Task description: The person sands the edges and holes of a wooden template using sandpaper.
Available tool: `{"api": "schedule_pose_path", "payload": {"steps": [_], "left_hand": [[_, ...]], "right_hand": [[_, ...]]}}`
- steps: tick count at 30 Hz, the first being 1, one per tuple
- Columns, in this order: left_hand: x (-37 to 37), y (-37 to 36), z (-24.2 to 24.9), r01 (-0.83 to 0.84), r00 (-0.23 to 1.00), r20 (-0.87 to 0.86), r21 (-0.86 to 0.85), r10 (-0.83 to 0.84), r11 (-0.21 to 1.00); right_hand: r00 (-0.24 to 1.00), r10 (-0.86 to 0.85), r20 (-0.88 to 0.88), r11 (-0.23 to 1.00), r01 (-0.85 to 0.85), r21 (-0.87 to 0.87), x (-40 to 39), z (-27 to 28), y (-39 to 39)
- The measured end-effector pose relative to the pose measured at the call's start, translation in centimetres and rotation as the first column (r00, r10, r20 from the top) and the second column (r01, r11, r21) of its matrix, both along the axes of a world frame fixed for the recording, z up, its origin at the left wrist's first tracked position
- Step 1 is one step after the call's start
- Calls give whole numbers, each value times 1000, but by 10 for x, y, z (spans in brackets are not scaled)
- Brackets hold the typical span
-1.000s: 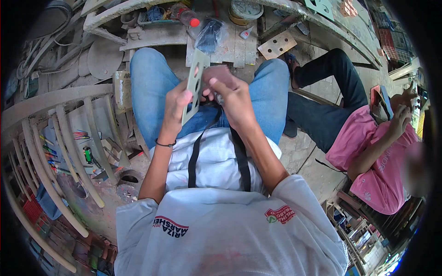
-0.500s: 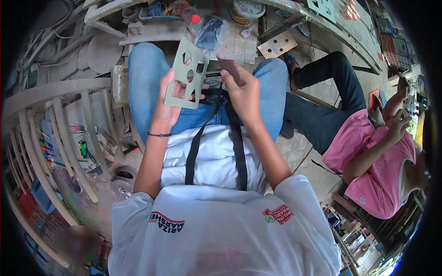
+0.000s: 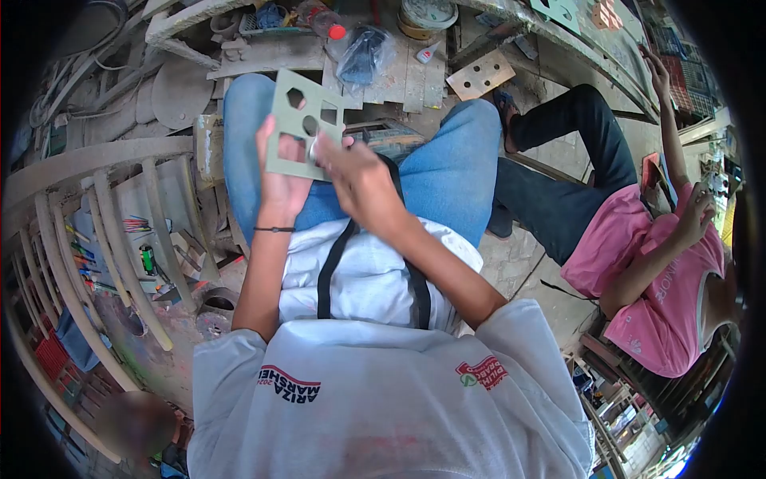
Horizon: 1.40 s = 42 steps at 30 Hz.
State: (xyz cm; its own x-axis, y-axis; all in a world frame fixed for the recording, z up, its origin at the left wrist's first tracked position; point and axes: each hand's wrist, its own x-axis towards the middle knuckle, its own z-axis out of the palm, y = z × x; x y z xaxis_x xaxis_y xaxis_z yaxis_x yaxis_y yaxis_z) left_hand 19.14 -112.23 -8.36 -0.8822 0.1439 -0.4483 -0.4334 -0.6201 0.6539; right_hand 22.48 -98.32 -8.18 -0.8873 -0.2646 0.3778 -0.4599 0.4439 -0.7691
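My left hand (image 3: 283, 172) is closed on a grey-green board (image 3: 281, 144) with several shaped cut-outs, among them a hexagon, a circle and a square. The board is held tilted above my left thigh. My right hand (image 3: 363, 184) is at the board's lower right part, its fingers bent and smeared by motion. The brown piece of sandpaper seen in it earlier is now hidden behind the fingers.
A wooden board with round holes (image 3: 481, 76) lies ahead on the right, near a clear plastic bag (image 3: 365, 57) and a bucket (image 3: 428, 16). A slatted wooden rail (image 3: 104, 168) curves along my left. A person in pink (image 3: 650, 295) sits at my right.
My right hand has moved left with the sandpaper, from beside the board onto it. The board has shifted slightly left and turned. The person in pink has stretched one arm forward.
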Motion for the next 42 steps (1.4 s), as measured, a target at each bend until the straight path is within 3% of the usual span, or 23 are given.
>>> {"api": "schedule_pose_path", "payload": {"steps": [1, 3, 4, 5, 7, 9, 11, 15, 17, 19, 21, 24, 25, 26, 27, 30, 31, 32, 34, 36, 38, 39, 42], "left_hand": [[-3, -2, 2, -5, 1000, -11, -7, 5, 1000], [2, -7, 5, 130, 988, -103, 187, -113, 974], [3, -2, 12, -12, 996, 92, 21, 10, 1000], [4, 1, 15, -12, 995, 102, 26, 9, 1000], [2, 5, 19, 58, 998, 35, -13, -57, 998], [2, 3, 11, 61, 998, 3, -44, -61, 997], [2, -1, 8, 41, 999, 0, 79, -41, 996], [9, -2, 6, 57, 998, 14, 10, -57, 998], [8, 4, 8, 25, 998, -52, 4, -25, 1000], [11, 10, 9, 17, 994, -106, -39, -21, 999], [14, 9, 7, 15, 989, -144, -90, -28, 996], [17, 0, 4, 166, 954, -182, -340, -238, 926], [17, -1, 2, 202, 938, -183, -404, -296, 892], [14, -1, 0, 127, 876, -348, -500, -333, 857], [10, 2, 1, 24, 782, -500, -572, -372, 820], [6, 1, 19, -69, 625, -607, -669, -491, 740], [5, 0, 30, -147, 513, -623, -742, -591, 654], [4, -3, 40, -150, 521, -623, -740, -584, 656], [1, -10, 60, -350, 292, -544, -826, -786, 442], [-2, -12, 68, -319, 341, -533, -840, -774, 438], [-2, -10, 72, -244, 454, -562, -825, -691, 510], [-1, -7, 71, -249, 454, -559, -828, -694, 503], [6, 2, 72, 107, 746, -477, -603, -465, 791]], "right_hand": [[978, 8, 210, 995, 14, -99, 8, 15, -1], [981, 77, 179, 986, -48, -162, 4, 27, 11], [957, -43, 287, 983, 91, -156, -2, 36, 12], [907, -160, 389, 966, 225, -128, -13, 39, 15], [937, -150, 314, 967, 206, -151, -22, 24, 15], [998, -13, 59, 999, 15, -36, -18, 14, 5], [997, 3, 81, 1000, -3, -2, -15, 9, 4], [995, 40, 90, 993, -50, 111, -10, 12, 7], [975, 52, 217, 989, -21, -145, -10, 15, 5], [930, 13, 368, 973, 74, -221, -5, 26, -1], [584, 128, 802, 861, 336, -383, -1, 33, -4], [471, 283, 836, 642, 554, -530, -13, 52, 2], [422, 363, 831, 501, 663, -556, -18, 60, 7], [385, 432, 816, 406, 725, -556, -22, 65, 14], [392, 424, 816, 404, 724, -558, -22, 65, 21], [415, 732, 540, -9, 799, -601, -15, 64, 40], [410, 732, 544, -2, 800, -600, -11, 67, 44], [433, 764, 478, -79, 798, -598, -7, 70, 47], [427, 792, 438, -123, 813, -569, -4, 65, 49], [477, 782, 401, -131, 755, -643, -1, 72, 45], [503, 684, 529, 63, 681, -729, 1, 69, 35], [502, 689, 522, 60, 678, -733, 0, 72, 31], [576, 400, 713, 455, 551, -700, 1, 89, 25]]}}
